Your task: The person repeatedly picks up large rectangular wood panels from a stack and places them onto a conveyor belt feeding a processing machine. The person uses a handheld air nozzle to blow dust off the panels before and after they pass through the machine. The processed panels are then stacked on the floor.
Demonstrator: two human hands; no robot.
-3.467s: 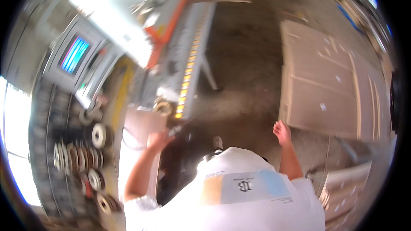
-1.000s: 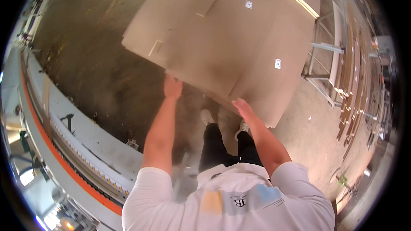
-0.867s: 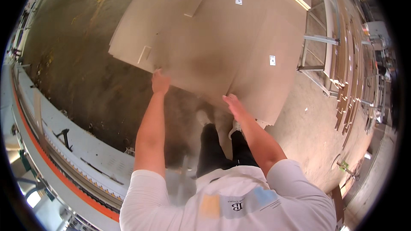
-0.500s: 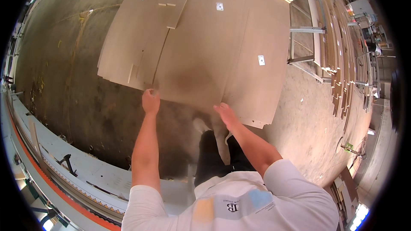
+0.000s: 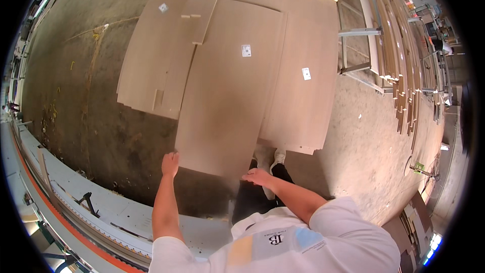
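Observation:
A large light-brown wood panel with a white label lies over other boards and juts out toward me past their near edges. My left hand is closed on its near left corner. At the near right corner, my right hand grips the edge with fingers closed; part of the fingers is hidden by the board's edge. Another labelled panel lies to the right, partly beneath it. On the left is a further panel, with a narrower board on top of it.
A long machine bed with an orange stripe runs along the lower left. At the right stands a metal rack beside several long wood strips. My shoes stand on the concrete floor near the boards. Board offcuts lean at the lower right.
The middle panel has slid toward me, with both hands drawing back on its near corners. Its far edge now shows, and it sticks out beyond the side boards. My feet have shifted right.

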